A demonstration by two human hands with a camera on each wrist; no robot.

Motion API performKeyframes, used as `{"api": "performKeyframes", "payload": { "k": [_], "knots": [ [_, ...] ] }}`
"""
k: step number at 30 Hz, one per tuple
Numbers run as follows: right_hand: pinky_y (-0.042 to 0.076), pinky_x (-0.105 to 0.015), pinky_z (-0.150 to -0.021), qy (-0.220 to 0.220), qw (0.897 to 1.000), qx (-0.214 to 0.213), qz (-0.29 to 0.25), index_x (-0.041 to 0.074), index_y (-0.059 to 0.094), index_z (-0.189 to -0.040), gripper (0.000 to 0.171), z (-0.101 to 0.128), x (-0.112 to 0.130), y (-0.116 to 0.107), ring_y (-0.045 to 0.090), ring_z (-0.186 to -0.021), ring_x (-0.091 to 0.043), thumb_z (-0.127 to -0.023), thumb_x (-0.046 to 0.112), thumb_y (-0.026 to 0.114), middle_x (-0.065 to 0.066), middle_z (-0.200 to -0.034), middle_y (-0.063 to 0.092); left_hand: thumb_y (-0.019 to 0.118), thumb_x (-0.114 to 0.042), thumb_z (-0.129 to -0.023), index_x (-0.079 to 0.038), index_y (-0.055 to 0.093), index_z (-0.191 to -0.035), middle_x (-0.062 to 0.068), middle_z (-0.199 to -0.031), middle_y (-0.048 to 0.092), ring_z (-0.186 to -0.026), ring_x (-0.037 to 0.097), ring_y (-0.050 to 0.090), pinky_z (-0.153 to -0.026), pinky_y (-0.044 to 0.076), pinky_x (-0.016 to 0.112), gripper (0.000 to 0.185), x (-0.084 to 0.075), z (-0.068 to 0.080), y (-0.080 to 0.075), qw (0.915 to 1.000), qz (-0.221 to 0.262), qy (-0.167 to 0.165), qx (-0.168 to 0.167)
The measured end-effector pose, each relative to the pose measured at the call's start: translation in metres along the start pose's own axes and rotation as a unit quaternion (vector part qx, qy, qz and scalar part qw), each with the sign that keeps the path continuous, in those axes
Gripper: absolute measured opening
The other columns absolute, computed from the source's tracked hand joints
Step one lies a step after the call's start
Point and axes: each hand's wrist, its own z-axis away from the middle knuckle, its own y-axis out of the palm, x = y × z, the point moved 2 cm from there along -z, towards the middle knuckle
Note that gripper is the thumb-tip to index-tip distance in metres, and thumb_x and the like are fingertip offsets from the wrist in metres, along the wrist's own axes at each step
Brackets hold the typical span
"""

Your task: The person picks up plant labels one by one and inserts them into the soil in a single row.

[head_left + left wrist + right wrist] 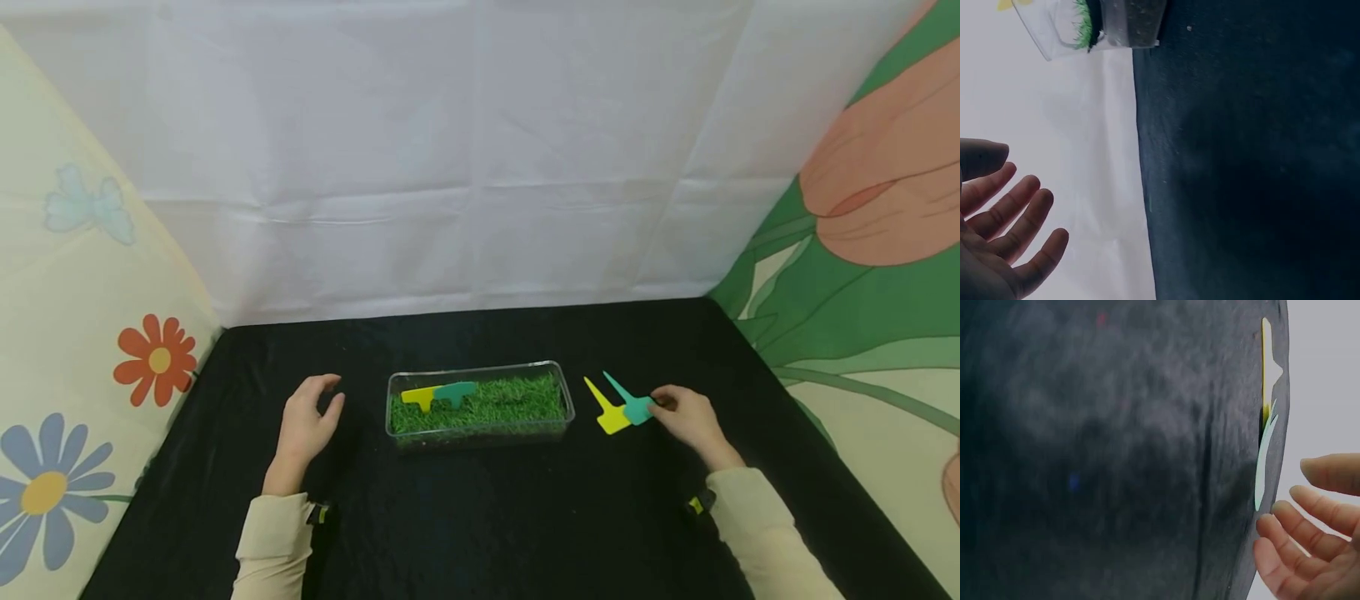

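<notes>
Two tags (438, 394) stand planted in the grass box (480, 406); two tags remain on the bench (480, 517). Right hand (686, 417) open, fingertips at the teal tag (633, 406); left hand (307, 421) open, idle.

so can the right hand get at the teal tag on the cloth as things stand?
Probably yes. The right hand is open with its fingertips at the teal tag, which lies flat beside the yellow tag; nothing lies between.
</notes>
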Motion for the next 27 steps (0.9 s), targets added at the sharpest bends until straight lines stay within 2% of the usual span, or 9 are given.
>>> {"api": "performKeyframes", "payload": {
  "k": [5, 11, 14, 22, 27],
  "knots": [
    [0.047, -0.051, -0.071, -0.044, 0.998, 0.018, 0.031, -0.013, 0.057, -0.108, 0.031, -0.0008, -0.0023, 0.0000, 0.055, -0.089, -0.044, -0.079, -0.003, 0.059, -0.032, -0.106, 0.055, 0.062, 0.002, -0.081, 0.007, 0.059, -0.103, 0.021, -0.097, 0.058, -0.089, 0.035, 0.055, -0.076, 0.045, 0.050, 0.023, 0.0052, 0.0023, 0.0008, 0.9999, -0.006, -0.014, 0.007],
    [0.042, -0.053, -0.079, -0.097, 0.991, 0.049, 0.072, -0.010, 0.057, -0.112, 0.043, -0.0046, -0.0042, 0.0028, 0.050, -0.102, -0.046, -0.069, -0.011, 0.055, -0.029, -0.114, 0.054, 0.062, 0.002, -0.082, 0.007, 0.058, -0.104, 0.021, -0.098, 0.058, -0.090, 0.035, 0.055, -0.075, 0.045, 0.050, 0.023, 0.0069, 0.0034, 0.0014, 0.9997, -0.005, -0.021, 0.013],
    [0.042, -0.053, -0.081, -0.108, 0.989, 0.065, 0.082, -0.010, 0.057, -0.113, 0.045, -0.0050, -0.0038, 0.0042, 0.050, -0.103, -0.046, -0.067, -0.011, 0.056, -0.029, -0.114, 0.054, 0.062, 0.001, -0.082, 0.007, 0.058, -0.105, 0.021, -0.098, 0.058, -0.090, 0.035, 0.055, -0.075, 0.045, 0.050, 0.024, 0.0062, 0.0037, 0.0020, 0.9996, -0.004, -0.024, 0.017],
    [0.044, -0.052, -0.078, -0.126, 0.983, 0.076, 0.113, -0.009, 0.058, -0.112, 0.044, -0.0031, -0.0012, 0.0042, 0.050, -0.102, -0.045, -0.069, -0.011, 0.056, -0.028, -0.112, 0.056, 0.062, 0.002, -0.082, 0.006, 0.059, -0.105, 0.020, -0.097, 0.058, -0.090, 0.035, 0.055, -0.075, 0.045, 0.050, 0.023, 0.0023, 0.0027, 0.0038, 0.9997, 0.005, -0.017, 0.015],
    [0.046, -0.050, -0.075, -0.155, 0.971, 0.075, 0.164, -0.008, 0.060, -0.109, 0.039, -0.0022, 0.0035, 0.0030, 0.052, -0.099, -0.043, -0.070, -0.010, 0.059, -0.025, -0.108, 0.058, 0.062, 0.003, -0.081, 0.006, 0.059, -0.104, 0.020, -0.096, 0.058, -0.088, 0.034, 0.055, -0.075, 0.046, 0.049, 0.023, -0.0002, 0.0023, 0.0041, 0.9998, 0.010, -0.011, 0.015]
  ]
}}
